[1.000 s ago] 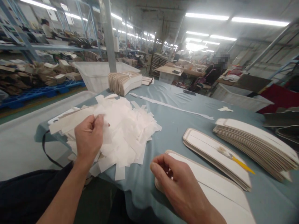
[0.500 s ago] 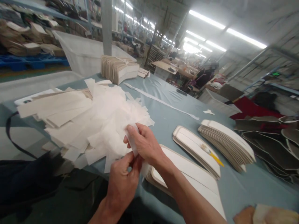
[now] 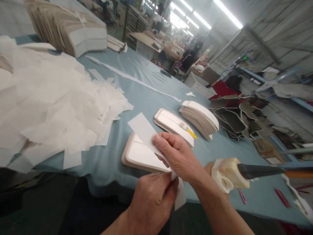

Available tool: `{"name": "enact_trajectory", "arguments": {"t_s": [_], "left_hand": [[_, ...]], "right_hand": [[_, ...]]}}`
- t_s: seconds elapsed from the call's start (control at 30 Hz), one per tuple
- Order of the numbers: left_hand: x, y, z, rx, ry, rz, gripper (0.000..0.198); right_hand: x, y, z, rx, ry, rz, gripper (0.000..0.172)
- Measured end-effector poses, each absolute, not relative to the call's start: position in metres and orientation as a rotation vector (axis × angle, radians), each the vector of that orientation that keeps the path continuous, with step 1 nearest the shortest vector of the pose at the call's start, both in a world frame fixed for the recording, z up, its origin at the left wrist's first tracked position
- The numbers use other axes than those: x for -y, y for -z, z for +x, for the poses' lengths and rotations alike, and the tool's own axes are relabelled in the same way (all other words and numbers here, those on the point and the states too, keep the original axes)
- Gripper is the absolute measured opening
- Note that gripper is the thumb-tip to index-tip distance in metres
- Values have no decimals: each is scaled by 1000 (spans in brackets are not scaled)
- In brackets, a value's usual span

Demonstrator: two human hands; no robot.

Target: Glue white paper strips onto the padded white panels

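Observation:
A thin white strip (image 3: 144,130) is pinched between the thumb and fingers of my right hand (image 3: 174,153), above the nearest stack of white-topped pieces (image 3: 144,156). My left hand (image 3: 154,195) is closed just below, its fingertips on the lower part of the white material, where a loose white end (image 3: 180,195) hangs down. The stack lies partly hidden behind my hands. Behind it are a second stack (image 3: 168,122) with a yellow-handled brush (image 3: 191,133) on top and a third, curved stack (image 3: 200,117). A large heap of white strips (image 3: 56,104) spreads over the left.
On the blue-green table cover (image 3: 137,71) stand a tied bundle (image 3: 85,39) at the back left and a container with a dark handle (image 3: 230,173) at the right. Dark curved pieces (image 3: 232,117) lie at the far right. A person (image 3: 189,57) is in the background.
The view has turned right. Both hands have moved from beside the white heap to over the nearest stack, with the strip held there. The container at the right now shows more fully.

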State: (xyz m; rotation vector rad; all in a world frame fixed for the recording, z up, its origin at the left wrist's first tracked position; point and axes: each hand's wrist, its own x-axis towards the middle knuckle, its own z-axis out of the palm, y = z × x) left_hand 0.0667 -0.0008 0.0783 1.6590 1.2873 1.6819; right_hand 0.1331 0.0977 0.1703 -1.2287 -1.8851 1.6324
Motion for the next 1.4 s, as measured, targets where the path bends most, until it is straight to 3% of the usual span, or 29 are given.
{"name": "enact_trajectory", "arguments": {"t_s": [0.17, 0.47, 0.67, 0.87, 1.4], "left_hand": [[-2, -68, 98, -1279, -1458, 1681, 24], [-16, -81, 111, -1385, -866, 1571, 17], [-2, -72, 91, -1243, -1095, 2063, 19], [6, -76, 44, -1417, -1346, 2105, 14], [2, -69, -15, -1813, -1322, 2217, 13]], "right_hand": [[-107, -154, 161, 1897, -1635, -1303, 51], [-129, -140, 165, 2278, -1268, -1380, 32], [-145, -127, 164, 2483, -1083, -1447, 33], [-143, -126, 157, 2519, -1079, -1541, 35], [-141, -124, 138, 2524, -951, -1718, 35]]}}
